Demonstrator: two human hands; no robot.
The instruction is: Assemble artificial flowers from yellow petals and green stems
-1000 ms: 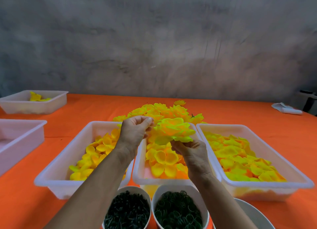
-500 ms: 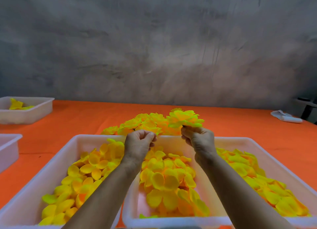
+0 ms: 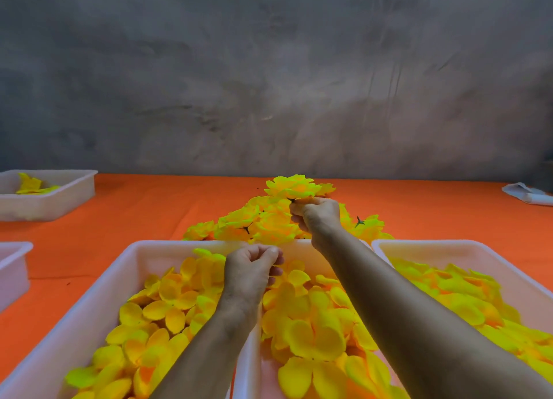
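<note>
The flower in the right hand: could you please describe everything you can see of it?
The assembled flower is bright yellow with greenish edges, made of layered, cloth-like petals. A dark green stem tip shows at its base. The right hand pinches it from below, bloom upward, above the pile of finished flowers beyond the trays.

Three trays stand side by side at the near edge of the table (image 3: 149,219): the left tray (image 3: 98,294), the middle tray (image 3: 248,353) touching it, and the right tray (image 3: 493,255). Each holds loose petals. Behind them lies a heap of flowers (image 3: 257,222). Far left stands another tray (image 3: 59,198); far right lies a cloth (image 3: 526,193).
</note>
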